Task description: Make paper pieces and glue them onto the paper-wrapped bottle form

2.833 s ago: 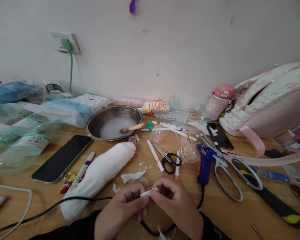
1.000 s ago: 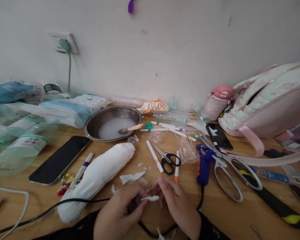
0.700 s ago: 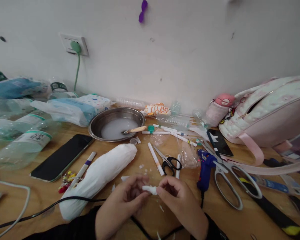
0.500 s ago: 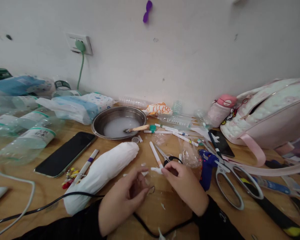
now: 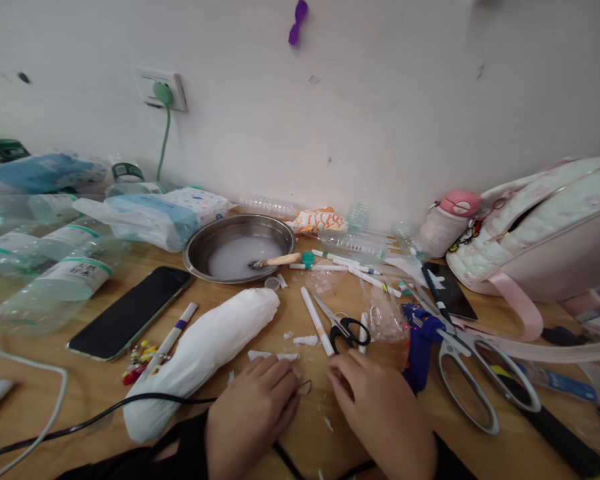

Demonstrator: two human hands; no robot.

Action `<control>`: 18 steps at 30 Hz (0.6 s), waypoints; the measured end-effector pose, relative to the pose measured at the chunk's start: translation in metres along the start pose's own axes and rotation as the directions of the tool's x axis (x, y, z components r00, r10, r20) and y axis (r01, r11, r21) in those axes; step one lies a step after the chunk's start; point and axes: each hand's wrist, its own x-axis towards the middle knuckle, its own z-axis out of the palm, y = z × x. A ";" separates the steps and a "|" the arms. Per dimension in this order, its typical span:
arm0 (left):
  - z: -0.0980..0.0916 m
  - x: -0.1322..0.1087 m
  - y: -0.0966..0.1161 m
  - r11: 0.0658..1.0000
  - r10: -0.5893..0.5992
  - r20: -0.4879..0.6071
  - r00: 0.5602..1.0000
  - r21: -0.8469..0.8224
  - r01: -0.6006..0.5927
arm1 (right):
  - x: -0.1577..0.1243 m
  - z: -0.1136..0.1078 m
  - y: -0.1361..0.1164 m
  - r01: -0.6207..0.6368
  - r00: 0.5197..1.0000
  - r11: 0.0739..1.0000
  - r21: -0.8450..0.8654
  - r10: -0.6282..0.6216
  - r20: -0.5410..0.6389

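Note:
My left hand (image 5: pixel 257 407) rests low over the table, palm down, its fingers loosely bent and lying on the wood beside torn white scraps (image 5: pixel 273 356). Nothing shows in it, though its palm is hidden. My right hand (image 5: pixel 377 407) is also palm down, thumb and fingers a little apart, with no held thing visible. Its fingertips are by the near end of a white marker (image 5: pixel 315 319) and the black-handled scissors (image 5: pixel 347 329). Left of my left hand lies a long white paper-wrapped form (image 5: pixel 213 350). Another white scrap (image 5: pixel 306 341) lies between the hands and the marker.
Behind stands a metal bowl (image 5: pixel 195 257) of cloudy liquid with a brush (image 5: pixel 280 259) across its rim. At right are a blue glue gun (image 5: pixel 419 347), large grey-handled scissors (image 5: pixel 465 383) and a backpack (image 5: pixel 540 247). A phone (image 5: pixel 133 310), plastic bottles (image 5: pixel 75 273) and a black cable (image 5: pixel 105 403) occupy the left.
Both hands have come down and turned palm down. My right hand has drawn back from the white scrap beside the marker, baring the scissors' handles. The view has shifted slightly.

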 end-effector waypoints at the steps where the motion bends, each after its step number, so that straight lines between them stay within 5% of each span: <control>1: 0.001 0.000 0.000 1.000 0.012 -0.003 1.000 0.023 -0.012 | -0.004 0.001 0.000 -0.003 0.999 1.000 0.022 0.002 0.038; 3: 0.001 0.001 0.000 1.000 0.012 -0.038 0.999 -0.002 -0.012 | -0.011 0.005 0.000 -0.022 0.996 0.995 0.097 0.014 0.086; 6: -0.001 0.001 0.004 0.965 -0.075 -0.069 0.995 -0.256 0.055 | -0.016 0.012 -0.001 -0.061 0.997 0.942 0.329 0.040 0.068; 10: -0.002 0.001 0.009 0.842 -0.174 0.052 0.983 -0.510 0.176 | -0.019 0.021 0.001 -0.179 0.984 0.749 0.638 0.137 0.116; 13: 0.000 0.000 0.010 0.832 -0.160 0.096 0.982 -0.523 0.187 | -0.021 0.021 0.005 -0.248 0.969 0.577 0.779 0.153 0.196; 18: 0.006 -0.009 0.009 0.886 0.008 0.086 0.996 -0.462 0.033 | -0.020 0.010 0.024 -0.202 0.949 0.501 0.841 0.311 0.043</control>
